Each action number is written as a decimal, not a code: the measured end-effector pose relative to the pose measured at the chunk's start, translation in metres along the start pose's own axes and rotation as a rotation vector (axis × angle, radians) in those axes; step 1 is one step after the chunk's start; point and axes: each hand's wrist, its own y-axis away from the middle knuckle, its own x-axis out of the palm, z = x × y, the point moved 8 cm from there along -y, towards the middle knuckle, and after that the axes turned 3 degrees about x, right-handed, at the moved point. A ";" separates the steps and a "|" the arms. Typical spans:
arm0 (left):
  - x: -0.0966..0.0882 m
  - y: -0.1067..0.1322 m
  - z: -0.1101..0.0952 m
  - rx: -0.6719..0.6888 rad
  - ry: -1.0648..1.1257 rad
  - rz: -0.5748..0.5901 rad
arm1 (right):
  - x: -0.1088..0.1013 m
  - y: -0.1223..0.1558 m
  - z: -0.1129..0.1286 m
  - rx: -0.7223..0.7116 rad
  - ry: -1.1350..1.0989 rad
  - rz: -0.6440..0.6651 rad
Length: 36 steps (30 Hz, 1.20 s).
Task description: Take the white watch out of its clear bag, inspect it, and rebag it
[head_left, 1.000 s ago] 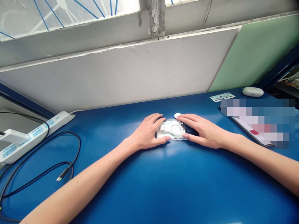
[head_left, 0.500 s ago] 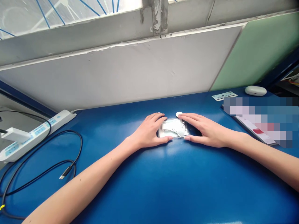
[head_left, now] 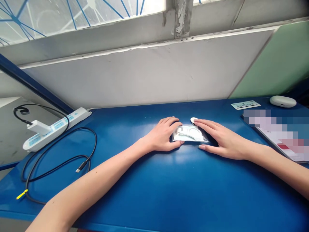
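Observation:
A clear plastic packet (head_left: 190,137) lies flat on the blue table, with a white, looped, cable-like item inside whose exact kind I cannot make out. My left hand (head_left: 166,135) spans the packet's left end, index finger along the far edge and thumb against the near edge. To the right, my right hand (head_left: 222,138) rests with fingers stretched out and thumb spread apart, nothing in its grasp. Its fingertips touch or lie just beside a small round white disc (head_left: 193,120) behind the packet. The right thumb sits on the table just off the packet's near right corner.
On the left stand a white power strip (head_left: 60,126) with a plugged-in charger (head_left: 40,128) and a looped black cable (head_left: 83,163). At the right are a card (head_left: 246,105), a white rounded case (head_left: 283,101) and a partly blurred phone-like device (head_left: 272,138). A wall (head_left: 135,77) rises behind the blue table (head_left: 169,187).
The view has swung left, so everything sits further right in the picture. My right thumb has come away from the packet's near edge. My left hand stays at the packet's left end.

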 end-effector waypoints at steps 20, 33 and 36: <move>0.001 -0.001 0.006 -0.050 0.049 -0.017 | -0.036 0.006 0.000 0.118 -0.309 -0.477; -0.009 0.003 0.000 0.054 0.111 -0.141 | -0.026 -0.005 0.001 0.120 -0.361 -0.303; -0.010 0.002 -0.001 0.042 0.113 -0.130 | -0.024 -0.005 0.003 0.095 -0.288 -0.284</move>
